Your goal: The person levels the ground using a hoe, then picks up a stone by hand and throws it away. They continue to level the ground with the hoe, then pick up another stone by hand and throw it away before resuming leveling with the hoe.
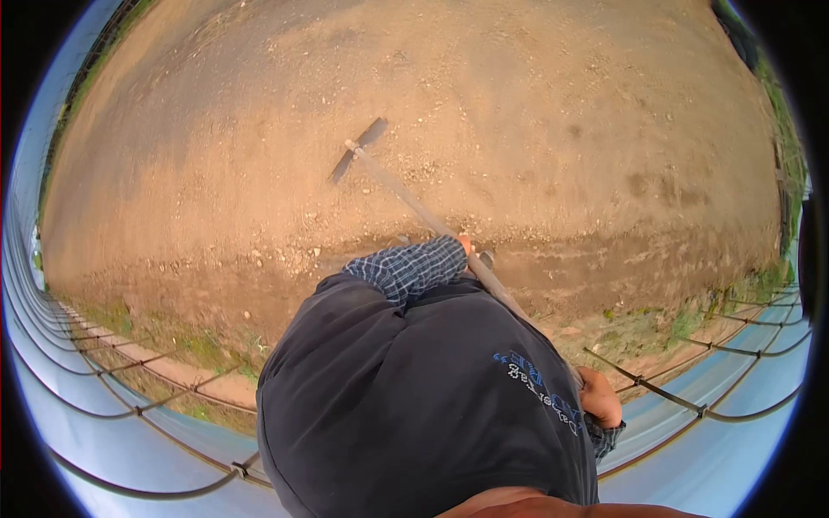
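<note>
A long-handled tool (406,192) with a wooden shaft runs diagonally from the lower right up to its metal head (371,132), which is over the dirt in the upper middle. My left hand (465,244), mostly hidden by a checkered sleeve, is wrapped round the middle of the shaft. Beside the torso at the lower right, my right hand (598,395) is closed at the rear end of the same shaft. The dark shirt hides part of the shaft's rear stretch.
Bare soil (553,104) with scattered small stones spreads in front. Behind and to both sides stands a metal frame (701,412) with bluish sheeting (673,470). Grass and weeds (686,324) grow along the soil's edge.
</note>
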Demonstrator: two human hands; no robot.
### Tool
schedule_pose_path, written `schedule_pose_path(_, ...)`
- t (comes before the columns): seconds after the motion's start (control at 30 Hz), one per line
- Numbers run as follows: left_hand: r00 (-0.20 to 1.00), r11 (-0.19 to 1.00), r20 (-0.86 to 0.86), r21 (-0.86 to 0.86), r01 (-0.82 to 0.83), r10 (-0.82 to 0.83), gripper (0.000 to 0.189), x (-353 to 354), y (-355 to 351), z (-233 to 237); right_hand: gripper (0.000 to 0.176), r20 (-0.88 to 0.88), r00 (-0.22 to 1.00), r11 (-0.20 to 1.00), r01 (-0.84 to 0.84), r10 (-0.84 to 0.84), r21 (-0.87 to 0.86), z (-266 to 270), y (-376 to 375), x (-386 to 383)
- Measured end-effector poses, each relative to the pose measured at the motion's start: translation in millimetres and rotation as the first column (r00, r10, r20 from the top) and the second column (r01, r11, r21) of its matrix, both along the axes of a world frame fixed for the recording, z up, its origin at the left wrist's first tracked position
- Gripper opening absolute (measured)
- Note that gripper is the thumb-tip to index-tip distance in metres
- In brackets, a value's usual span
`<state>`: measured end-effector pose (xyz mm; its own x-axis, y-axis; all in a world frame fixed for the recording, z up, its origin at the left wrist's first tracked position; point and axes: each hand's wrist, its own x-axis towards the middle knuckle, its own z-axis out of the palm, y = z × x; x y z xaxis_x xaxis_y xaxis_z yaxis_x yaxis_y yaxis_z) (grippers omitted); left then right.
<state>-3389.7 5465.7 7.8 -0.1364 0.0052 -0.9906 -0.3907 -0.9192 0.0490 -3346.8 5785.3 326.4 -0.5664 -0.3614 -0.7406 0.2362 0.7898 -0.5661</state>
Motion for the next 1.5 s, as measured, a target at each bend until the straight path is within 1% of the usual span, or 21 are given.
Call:
schedule_pose_path(0.07, 0.983, 0.997, -0.166, 0.049, -0.067, 0.074, 0.006, 15.6, 59.9, -36.5, 0.022, 0.171, 0.978, 0.988, 0.101, -0.120, 0.116, 15.9, 44.3, -12.9)
schedule_pose_path(0.13, 0.992, 0.988, -0.116, 0.147, -0.041, 0.058, 0.006, 13.7, 108.9, -77.8, 0.021, 0.245, 0.957, 0.982, 0.124, -0.156, 0.142, 35.2, 81.4, -33.8)
schedule_pose_path(0.2, 0.986, 0.989, 0.094, 0.075, 0.129, -0.136, 0.007, -28.1, 131.0, 29.9, 0.021, 0.274, 0.945, 0.966, 0.116, -0.179, 0.230, 57.2, 104.1, -61.6)
schedule_pose_path(0.3, 0.982, 0.974, 0.093, 0.172, 0.146, -0.164, 0.008, -42.1, 159.1, 27.9, 0.023, 0.255, 0.960, 0.975, 0.058, -0.113, 0.214, 76.1, 119.1, -108.6)
schedule_pose_path(0.4, 0.995, 0.969, -0.056, 0.229, 0.093, -0.082, 0.007, -38.4, 147.0, 15.6, 0.025, 0.284, 0.959, 0.970, -0.082, 0.014, 0.231, 69.3, 106.2, -150.3)
schedule_pose_path(0.43, 0.994, 0.982, -0.053, 0.165, -0.090, 0.100, 0.006, -41.2, 130.4, 31.1, 0.025, 0.236, 0.962, 0.962, -0.186, 0.137, 0.199, 57.2, 95.5, -161.4)
schedule_pose_path(0.47, 0.991, 0.982, -0.007, 0.132, -0.134, 0.136, 0.008, -40.4, 117.3, 24.7, 0.025, 0.177, 0.953, 0.944, -0.276, 0.245, 0.181, 46.0, 88.0, -166.8)
schedule_pose_path(0.5, 0.979, 0.979, 0.023, 0.030, -0.202, 0.201, 0.010, -38.1, 108.1, 9.7, 0.025, 0.155, 0.962, 0.951, -0.252, 0.225, 0.180, 36.7, 78.9, -165.5)
schedule_pose_path(0.57, 0.968, 0.969, 0.064, 0.027, -0.246, 0.244, 0.011, -26.8, 74.4, -8.7, 0.026, 0.273, 0.947, 0.957, -0.224, 0.169, 0.183, 16.0, 58.1, -157.6)
schedule_pose_path(0.63, 0.967, 0.967, 0.022, 0.013, -0.254, 0.254, 0.009, 1.8, 46.7, -82.2, 0.026, 0.276, 0.954, 0.981, -0.152, 0.113, 0.122, -13.3, 59.5, -142.8)
schedule_pose_path(0.73, 0.969, 0.969, 0.045, -0.059, -0.241, 0.244, 0.006, -11.0, 20.0, -2.2, 0.026, 0.331, 0.943, 0.996, -0.048, 0.020, 0.075, -41.9, 52.6, -118.0)
schedule_pose_path(0.87, 0.967, 0.964, -0.015, -0.076, -0.254, 0.253, 0.006, -25.0, -9.4, 0.4, 0.030, 0.339, 0.940, 0.998, 0.021, -0.042, 0.063, -58.9, 30.3, -99.4)
schedule_pose_path(0.9, 0.972, 0.971, -0.075, -0.077, -0.228, 0.222, 0.006, -35.7, -22.1, 3.4, 0.033, 0.341, 0.938, 0.997, 0.075, -0.070, -0.001, -84.2, 38.9, -88.2)
schedule_pose_path(1.07, 0.967, 0.988, -0.249, -0.124, -0.091, 0.057, 0.011, -108.1, -82.3, 39.6, 0.028, 0.223, 0.973, 0.998, 0.061, -0.058, -0.008, -70.0, -62.0, -98.4)
schedule_pose_path(1.2, 0.950, 0.982, -0.311, -0.174, -0.069, 0.012, 0.012, -162.5, -121.9, 18.1, 0.026, 0.327, 0.928, 0.979, 0.201, -0.178, -0.038, -94.3, -117.1, -103.9)
schedule_pose_path(1.27, 0.928, 0.922, -0.319, -0.383, 0.061, -0.194, 0.015, -187.0, -143.2, 3.5, 0.025, 0.349, 0.908, 0.955, 0.279, -0.230, -0.096, -106.0, -148.0, -108.9)
schedule_pose_path(1.3, 0.925, 0.921, -0.323, -0.384, 0.068, -0.203, 0.015, -197.4, -155.0, -6.3, 0.024, 0.380, 0.883, 0.923, 0.353, -0.276, -0.151, -112.4, -163.1, -111.5)
schedule_pose_path(1.37, 0.850, 0.751, -0.115, -0.540, 0.381, -0.514, 0.020, -211.7, -177.0, -20.2, 0.022, 0.400, 0.870, 0.906, 0.384, -0.289, -0.180, -128.2, -190.2, -113.8)
schedule_pose_path(1.4, 0.835, 0.742, -0.125, -0.541, 0.395, -0.536, 0.020, -226.6, -184.9, -28.4, 0.021, 0.421, 0.854, 0.885, 0.419, -0.307, -0.205, -140.0, -199.2, -119.9)
schedule_pose_path(1.47, 0.740, 0.542, 0.120, -0.606, 0.582, -0.661, 0.026, -234.4, -195.7, -35.9, 0.021, 0.459, 0.827, 0.863, 0.458, -0.325, -0.214, -160.1, -204.7, -118.9)
schedule_pose_path(1.5, 0.735, 0.540, 0.117, -0.602, 0.588, -0.668, 0.026, -236.7, -190.9, -35.7, 0.021, 0.501, 0.801, 0.845, 0.486, -0.328, -0.222, -163.9, -203.9, -117.7)
